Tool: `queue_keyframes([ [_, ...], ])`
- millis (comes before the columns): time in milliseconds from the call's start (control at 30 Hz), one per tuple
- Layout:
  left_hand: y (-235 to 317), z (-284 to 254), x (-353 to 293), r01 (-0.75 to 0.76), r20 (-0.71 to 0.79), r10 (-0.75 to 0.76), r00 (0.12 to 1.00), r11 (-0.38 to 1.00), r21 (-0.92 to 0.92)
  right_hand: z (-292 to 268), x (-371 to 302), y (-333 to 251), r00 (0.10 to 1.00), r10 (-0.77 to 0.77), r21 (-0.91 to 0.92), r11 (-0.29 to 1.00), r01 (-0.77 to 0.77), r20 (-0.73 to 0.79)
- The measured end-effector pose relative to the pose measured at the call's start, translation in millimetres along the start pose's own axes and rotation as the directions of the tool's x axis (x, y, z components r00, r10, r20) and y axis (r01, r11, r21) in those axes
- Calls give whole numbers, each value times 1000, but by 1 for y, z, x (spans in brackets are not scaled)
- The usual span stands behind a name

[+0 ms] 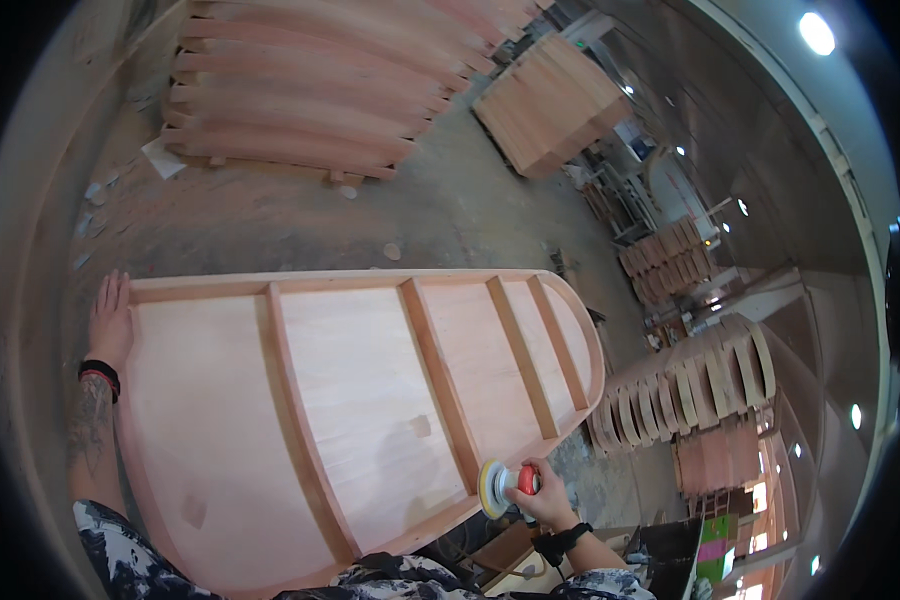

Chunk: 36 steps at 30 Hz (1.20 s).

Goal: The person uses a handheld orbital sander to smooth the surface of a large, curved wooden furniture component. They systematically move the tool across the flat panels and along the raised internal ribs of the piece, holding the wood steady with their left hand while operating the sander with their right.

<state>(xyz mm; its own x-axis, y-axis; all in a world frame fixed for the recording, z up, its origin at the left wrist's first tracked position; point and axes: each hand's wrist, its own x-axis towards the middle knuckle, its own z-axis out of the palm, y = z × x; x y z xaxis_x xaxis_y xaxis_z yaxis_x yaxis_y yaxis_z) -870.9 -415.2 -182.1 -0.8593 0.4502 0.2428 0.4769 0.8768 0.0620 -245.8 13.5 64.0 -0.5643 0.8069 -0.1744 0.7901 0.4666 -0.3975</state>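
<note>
A large wooden frame panel, rounded at its right end and divided by several cross slats, lies in front of me. My left hand rests against its far left corner, fingers stretched out along the outer edge. In my right hand is a round sander with a red and silver body. Its yellow-rimmed pad is turned on edge beside the panel's near rail, close to the end of a slat. Whether the pad touches the wood I cannot tell.
Beyond the panel, a tall stack of wavy-edged wooden pieces stands on the dusty floor. A wooden block stack is farther right. Curved wooden parts are piled past the rounded end. A green and pink box sits at lower right.
</note>
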Motion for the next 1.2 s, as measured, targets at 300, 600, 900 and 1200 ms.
queue_keyframes([
  [300,113,-12,68,-137,314,248,916,931,-337,-12,-20,34,982,177,57,983,-173,-68],
  [600,270,10,74,-263,264,375,889,888,-376,-4,-51,68,971,234,160,961,-224,-49],
  [900,289,30,73,-219,234,289,928,933,-284,8,-100,158,906,357,193,929,-317,-228],
  [1200,312,17,56,-118,262,193,945,953,-278,-11,-92,195,905,351,140,935,-326,-240],
])
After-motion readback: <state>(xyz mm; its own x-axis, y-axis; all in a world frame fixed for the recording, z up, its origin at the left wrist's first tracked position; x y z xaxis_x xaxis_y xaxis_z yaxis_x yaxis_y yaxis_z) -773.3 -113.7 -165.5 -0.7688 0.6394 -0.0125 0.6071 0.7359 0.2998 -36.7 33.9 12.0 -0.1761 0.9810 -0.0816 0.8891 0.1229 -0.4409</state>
